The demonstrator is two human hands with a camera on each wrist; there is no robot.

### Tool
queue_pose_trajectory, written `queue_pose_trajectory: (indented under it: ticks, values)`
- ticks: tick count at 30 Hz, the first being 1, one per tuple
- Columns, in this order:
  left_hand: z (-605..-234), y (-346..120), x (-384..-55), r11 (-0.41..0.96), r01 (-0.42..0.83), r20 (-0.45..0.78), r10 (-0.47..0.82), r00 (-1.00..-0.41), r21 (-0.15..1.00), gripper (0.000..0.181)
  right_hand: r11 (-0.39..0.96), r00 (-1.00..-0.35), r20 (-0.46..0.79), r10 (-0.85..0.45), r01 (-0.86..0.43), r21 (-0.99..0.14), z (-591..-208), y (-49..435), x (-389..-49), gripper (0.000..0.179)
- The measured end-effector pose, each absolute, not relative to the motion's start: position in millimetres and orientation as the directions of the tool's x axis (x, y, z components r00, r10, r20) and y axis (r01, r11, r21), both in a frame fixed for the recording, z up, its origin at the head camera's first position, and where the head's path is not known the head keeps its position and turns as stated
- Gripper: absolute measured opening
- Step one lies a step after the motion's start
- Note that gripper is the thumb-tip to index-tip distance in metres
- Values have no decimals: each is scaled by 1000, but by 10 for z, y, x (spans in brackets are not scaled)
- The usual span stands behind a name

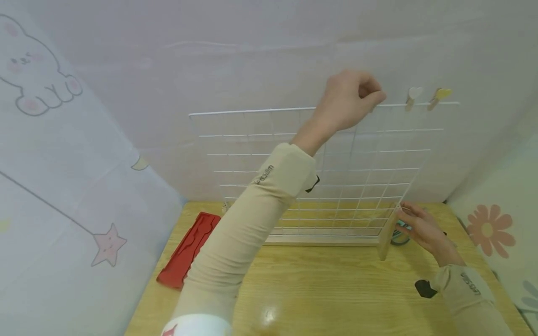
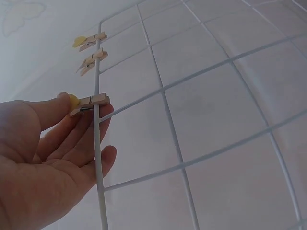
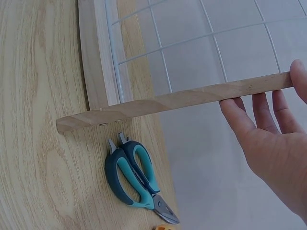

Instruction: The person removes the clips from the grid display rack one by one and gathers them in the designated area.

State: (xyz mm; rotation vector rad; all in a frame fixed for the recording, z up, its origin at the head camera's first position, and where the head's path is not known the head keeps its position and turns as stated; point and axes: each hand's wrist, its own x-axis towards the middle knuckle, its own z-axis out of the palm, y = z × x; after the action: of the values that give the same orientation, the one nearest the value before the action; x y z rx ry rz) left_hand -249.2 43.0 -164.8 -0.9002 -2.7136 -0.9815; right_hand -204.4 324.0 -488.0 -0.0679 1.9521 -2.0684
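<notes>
While steadying the wooden end bar (image 3: 172, 98) of the stand with the right hand (image 1: 422, 229), pinching a yellow-hearted clothespin (image 2: 93, 100) at the top wire of the white grid panel (image 1: 252, 111) with the left hand (image 1: 346, 100). In the left-wrist view, a narrow grip: thumb at the heart end, fingers behind peg and wire, wooden tips across the wire. In the right-wrist view, likewise a narrow grip, with thumb and fingers on opposite sides of the bar. Farther along the same wire, toward the right-hand corner, two more pegs in place: a white-hearted clothespin (image 1: 415, 92), then a second yellow-hearted clothespin (image 1: 442, 94). Below, a pale wooden base bar (image 1: 319, 243) on the table (image 1: 319, 289); just outside the end bar, scissors (image 3: 138, 176) with teal-and-dark handles; left of the panel, a red moulded tray (image 1: 185, 261).

Step in hand, by judgement: seating or adjusting the third peg in the row, probably near completion; full bite of the spring not to be told from these views. Called for next, presumably: squaring the peg, easing the pinch to let the spring close, then clearing the left hand without tugging the panel.
</notes>
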Motion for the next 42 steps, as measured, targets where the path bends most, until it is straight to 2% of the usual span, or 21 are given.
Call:
queue_pose_trajectory:
  ticks: [9, 28, 31, 37, 42]
  values:
    - [-1679, 431, -2470, 583, 543, 313, 453, -835, 604, 18, -42, -955, -159, -250, 175, -984, -4895, 3238, -2024, 78]
    - [-1781, 393, -2470, 482, 639, 513, 381, -769, 600, 17, -16, -955, -176, -241, 185, -983, -4900, 3228, -2026, 81]
    - [-1767, 335, -2423, 420, 632, 502, 387, -774, 651, 15, -14, -954, -176, -241, 184, -983, -4905, 3218, -2031, 81]
    - [-1886, 77, -2249, 262, 533, 426, 370, -826, 804, 13, -8, -952, -184, -245, 192, -981, -4901, 3218, -2072, 81]
    - [-2054, -87, -2224, 154, 475, 397, 365, -842, 866, 15, 4, -950, -191, -245, 196, -981, -4898, 3245, -2093, 82]
